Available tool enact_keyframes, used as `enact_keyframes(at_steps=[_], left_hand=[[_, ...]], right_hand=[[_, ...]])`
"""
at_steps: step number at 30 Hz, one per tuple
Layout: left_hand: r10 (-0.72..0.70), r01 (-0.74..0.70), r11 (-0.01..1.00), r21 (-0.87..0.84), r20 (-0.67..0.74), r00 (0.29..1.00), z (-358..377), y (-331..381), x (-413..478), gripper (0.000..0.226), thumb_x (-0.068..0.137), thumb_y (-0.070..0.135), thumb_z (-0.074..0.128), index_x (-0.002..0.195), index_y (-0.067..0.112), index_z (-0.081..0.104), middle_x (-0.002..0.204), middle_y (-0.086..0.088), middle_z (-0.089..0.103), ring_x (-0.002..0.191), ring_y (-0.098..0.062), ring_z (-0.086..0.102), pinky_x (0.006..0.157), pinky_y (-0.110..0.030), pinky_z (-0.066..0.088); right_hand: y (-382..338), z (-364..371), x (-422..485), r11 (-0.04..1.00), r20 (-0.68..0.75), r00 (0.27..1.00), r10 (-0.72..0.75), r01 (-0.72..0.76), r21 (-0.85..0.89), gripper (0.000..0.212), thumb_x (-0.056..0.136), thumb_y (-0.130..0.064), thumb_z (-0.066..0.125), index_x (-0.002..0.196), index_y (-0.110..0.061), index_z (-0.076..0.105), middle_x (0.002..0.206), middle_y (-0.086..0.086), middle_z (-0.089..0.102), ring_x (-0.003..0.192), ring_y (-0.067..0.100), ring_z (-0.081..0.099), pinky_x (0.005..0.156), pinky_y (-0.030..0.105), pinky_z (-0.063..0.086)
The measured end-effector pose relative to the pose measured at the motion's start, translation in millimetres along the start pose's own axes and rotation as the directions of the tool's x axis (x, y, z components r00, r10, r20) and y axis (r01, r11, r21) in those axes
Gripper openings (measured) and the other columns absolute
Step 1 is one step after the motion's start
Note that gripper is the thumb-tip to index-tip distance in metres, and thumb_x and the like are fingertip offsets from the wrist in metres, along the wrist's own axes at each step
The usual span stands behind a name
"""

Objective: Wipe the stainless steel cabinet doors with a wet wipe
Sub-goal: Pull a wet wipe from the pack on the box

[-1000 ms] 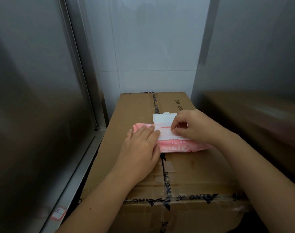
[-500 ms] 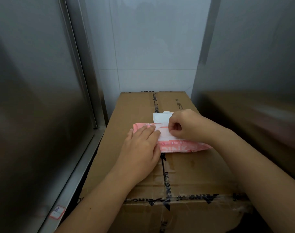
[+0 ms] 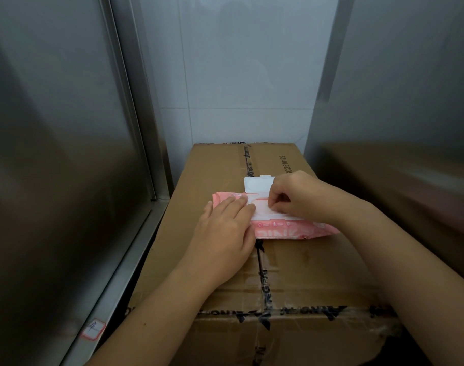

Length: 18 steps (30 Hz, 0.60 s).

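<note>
Fingers on my left hand [image 3: 223, 233] lie straight, pressing the pink wet wipe pack [image 3: 291, 231] onto the cardboard box [image 3: 305, 265] between steel cabinet doors [image 3: 53, 154]; right hand [image 3: 297, 196] fingers pinch at its opening, white lid [image 3: 257, 184] flipped up.

A cardboard box [image 3: 291, 262] fills the floor between a steel door [image 3: 53, 154] on the left, a steel panel [image 3: 410, 88] on the right and a tiled wall [image 3: 239, 75] behind, leaving a narrow gap along the door. A pack of wipes [image 3: 291, 229], the left hand [image 3: 223, 231] and the right hand [image 3: 297, 196] block the middle of the box top. Bare cardboard lies beyond and nearer.
</note>
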<state>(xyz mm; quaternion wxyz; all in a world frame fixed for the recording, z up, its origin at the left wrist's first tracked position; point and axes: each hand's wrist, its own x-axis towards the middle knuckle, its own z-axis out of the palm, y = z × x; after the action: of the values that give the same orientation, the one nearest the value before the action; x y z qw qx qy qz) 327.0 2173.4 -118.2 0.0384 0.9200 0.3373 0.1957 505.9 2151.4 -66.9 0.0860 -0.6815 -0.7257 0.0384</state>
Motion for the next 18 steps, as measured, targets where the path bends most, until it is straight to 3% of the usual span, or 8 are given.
enact_keyframes(at_steps=[3, 7, 9, 11, 13, 18], left_hand=[[-0.003, 0.003, 1.000, 0.010, 0.028, 1.000, -1.6, 0.2, 0.3, 0.045, 0.101, 0.030, 0.035, 0.145, 0.025, 0.034, 0.155, 0.009, 0.024, 0.142, -0.007, 0.015, 0.114, -0.032, 0.001], [-0.006, 0.006, 0.999, -0.052, -0.008, 1.000, 0.4, -1.0, 1.4, 0.041, 0.099, 0.025, 0.042, 0.139, 0.019, 0.046, 0.150, 0.002, 0.036, 0.139, -0.014, 0.027, 0.115, -0.037, 0.010], [0.009, -0.009, 1.000, -0.013, -0.052, 0.999, 1.9, -1.6, 1.4, 0.038, 0.094, 0.024, 0.043, 0.128, 0.016, 0.058, 0.139, -0.001, 0.051, 0.129, -0.017, 0.045, 0.110, -0.044, 0.027], [0.018, -0.016, 1.000, 0.019, -0.082, 0.996, 3.8, -3.2, 0.9, 0.041, 0.084, 0.028, 0.039, 0.110, 0.015, 0.068, 0.120, -0.003, 0.065, 0.110, -0.020, 0.062, 0.093, -0.049, 0.045], [0.028, -0.026, 1.000, 0.016, -0.111, 0.993, 7.4, -5.6, 1.3, 0.044, 0.082, 0.030, 0.037, 0.107, 0.014, 0.069, 0.115, -0.004, 0.067, 0.105, -0.022, 0.064, 0.088, -0.050, 0.047], [0.067, -0.064, 0.998, 0.028, -0.144, 0.987, 9.8, -6.2, 3.2, 0.043, 0.083, 0.029, 0.038, 0.111, 0.014, 0.067, 0.120, -0.004, 0.065, 0.110, -0.022, 0.061, 0.094, -0.048, 0.041]], right_hand=[[-0.5, 2.9, 0.5, 0.999, -0.029, 0.999, -0.027, 0.026, -0.030, 0.016, 0.090, -0.011, 0.056, 0.097, -0.008, 0.069, 0.098, 0.001, 0.064, 0.086, 0.011, 0.053, 0.079, 0.026, 0.044], [2.7, 4.3, -1.3, 0.998, -0.069, 0.997, -0.046, 0.048, 0.032, 0.013, 0.089, -0.011, 0.056, 0.093, -0.009, 0.068, 0.091, 0.000, 0.064, 0.074, 0.007, 0.051, 0.071, 0.016, 0.041], [3.9, 4.5, -2.0, 0.996, -0.074, 0.996, -0.053, 0.058, 0.071, 0.011, 0.088, -0.010, 0.057, 0.092, -0.009, 0.067, 0.088, -0.002, 0.062, 0.070, 0.005, 0.049, 0.069, 0.012, 0.039], [5.4, 4.7, -2.8, 0.992, -0.086, 0.995, -0.058, 0.067, 0.110, 0.009, 0.086, -0.007, 0.059, 0.089, -0.009, 0.067, 0.083, -0.004, 0.060, 0.070, 0.003, 0.049, 0.065, 0.009, 0.039], [6.4, 5.5, -4.1, 0.984, -0.118, 0.991, -0.057, 0.076, 0.159, 0.007, 0.085, -0.005, 0.060, 0.086, -0.009, 0.066, 0.078, -0.007, 0.057, 0.067, 0.002, 0.049, 0.063, 0.008, 0.039], [4.3, 8.9, -8.4, 0.955, -0.238, 0.971, -0.038, 0.105, 0.278, 0.009, 0.085, -0.003, 0.059, 0.083, -0.011, 0.062, 0.073, -0.011, 0.052, 0.067, -0.006, 0.048, 0.061, 0.009, 0.039]])
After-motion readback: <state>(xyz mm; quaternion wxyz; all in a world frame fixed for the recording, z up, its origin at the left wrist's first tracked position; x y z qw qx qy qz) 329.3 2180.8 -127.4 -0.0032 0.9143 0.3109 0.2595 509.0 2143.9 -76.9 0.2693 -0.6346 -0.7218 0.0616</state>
